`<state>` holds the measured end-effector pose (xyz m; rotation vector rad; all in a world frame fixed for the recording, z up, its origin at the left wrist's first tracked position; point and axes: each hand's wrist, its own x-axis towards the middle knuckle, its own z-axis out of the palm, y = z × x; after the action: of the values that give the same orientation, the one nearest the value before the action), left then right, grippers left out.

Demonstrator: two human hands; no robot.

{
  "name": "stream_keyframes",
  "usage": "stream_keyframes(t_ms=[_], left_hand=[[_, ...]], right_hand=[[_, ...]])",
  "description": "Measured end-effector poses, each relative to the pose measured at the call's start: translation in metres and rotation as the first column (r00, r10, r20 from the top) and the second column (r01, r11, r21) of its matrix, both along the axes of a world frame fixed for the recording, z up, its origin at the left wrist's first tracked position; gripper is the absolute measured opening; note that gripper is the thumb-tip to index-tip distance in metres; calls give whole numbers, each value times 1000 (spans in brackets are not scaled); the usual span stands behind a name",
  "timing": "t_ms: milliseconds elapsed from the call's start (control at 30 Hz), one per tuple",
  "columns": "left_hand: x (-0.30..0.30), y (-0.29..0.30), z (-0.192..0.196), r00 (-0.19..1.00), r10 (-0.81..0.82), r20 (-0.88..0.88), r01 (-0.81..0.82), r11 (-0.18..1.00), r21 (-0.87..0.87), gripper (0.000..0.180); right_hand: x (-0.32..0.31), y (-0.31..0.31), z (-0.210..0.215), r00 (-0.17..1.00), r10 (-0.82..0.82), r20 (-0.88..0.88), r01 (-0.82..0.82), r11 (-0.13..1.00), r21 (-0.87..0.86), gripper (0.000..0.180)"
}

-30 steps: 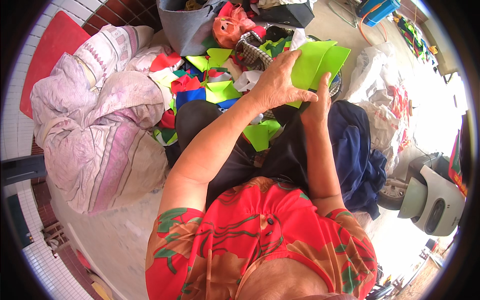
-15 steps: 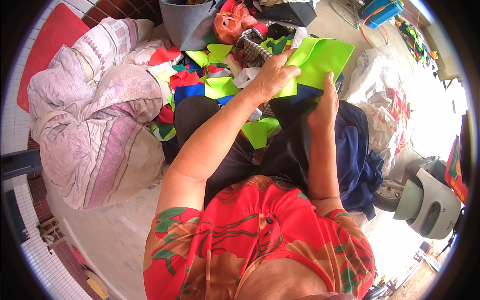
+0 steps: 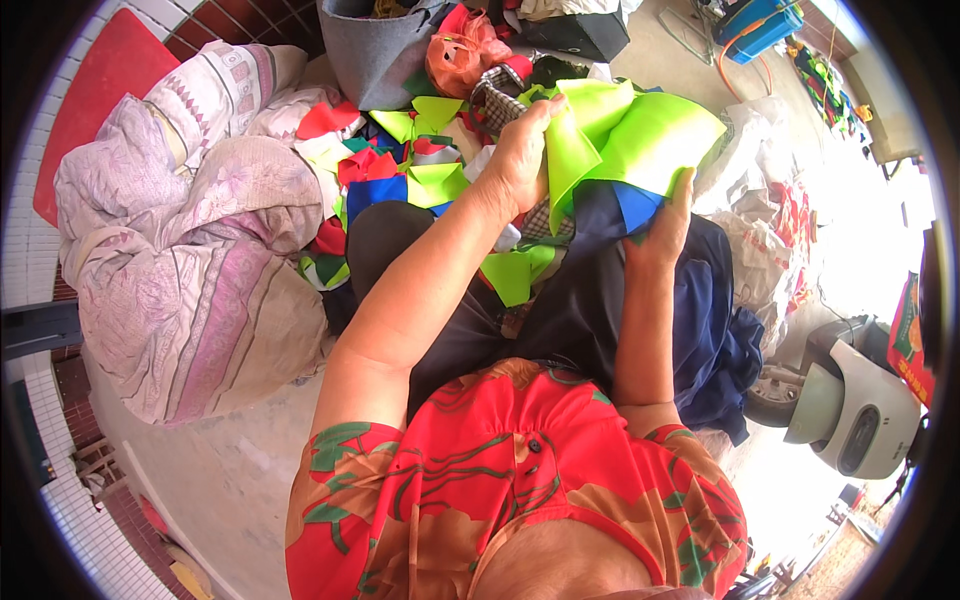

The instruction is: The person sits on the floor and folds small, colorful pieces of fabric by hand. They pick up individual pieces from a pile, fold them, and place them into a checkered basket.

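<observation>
A lime-green piece of fabric (image 3: pixel 655 140) is stretched between my two hands above my right knee, its middle lifted in a fold. My left hand (image 3: pixel 522 158) pinches its left part, thumb uppermost. At its lower right edge my right hand (image 3: pixel 663 225) grips the cloth, the fingers partly hidden beneath. Under it a blue piece of fabric (image 3: pixel 636 207) shows over my dark trousers. Beyond my left forearm lies a heap of cut scraps, among them a lime-green scrap (image 3: pixel 437 184), a blue scrap (image 3: pixel 377 194) and a red scrap (image 3: pixel 367 166). Another lime-green scrap (image 3: pixel 510 276) rests between my legs.
A large bundle of pale patterned bedding (image 3: pixel 190 260) fills the left side. Ahead stand a grey felt bin (image 3: pixel 375 50) and a red plastic bag (image 3: pixel 465 55). White plastic bags (image 3: pixel 750 160), dark blue cloth (image 3: pixel 705 310) and a pale wheeled machine (image 3: pixel 865 400) are at the right.
The lime-green fabric has been spread wider and folded up in the middle. My left hand has moved a little left and down, my right hand slightly right and down. More blue cloth shows below.
</observation>
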<state>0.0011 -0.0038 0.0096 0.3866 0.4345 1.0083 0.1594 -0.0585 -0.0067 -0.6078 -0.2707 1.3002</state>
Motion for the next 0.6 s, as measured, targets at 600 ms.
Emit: stream_keyframes(t_ms=[600], left_hand=[[12, -8, -7, 976, 29, -216, 16, 979, 204, 30]], right_hand=[[-23, 10, 10, 873, 124, 472, -139, 990, -4, 54]])
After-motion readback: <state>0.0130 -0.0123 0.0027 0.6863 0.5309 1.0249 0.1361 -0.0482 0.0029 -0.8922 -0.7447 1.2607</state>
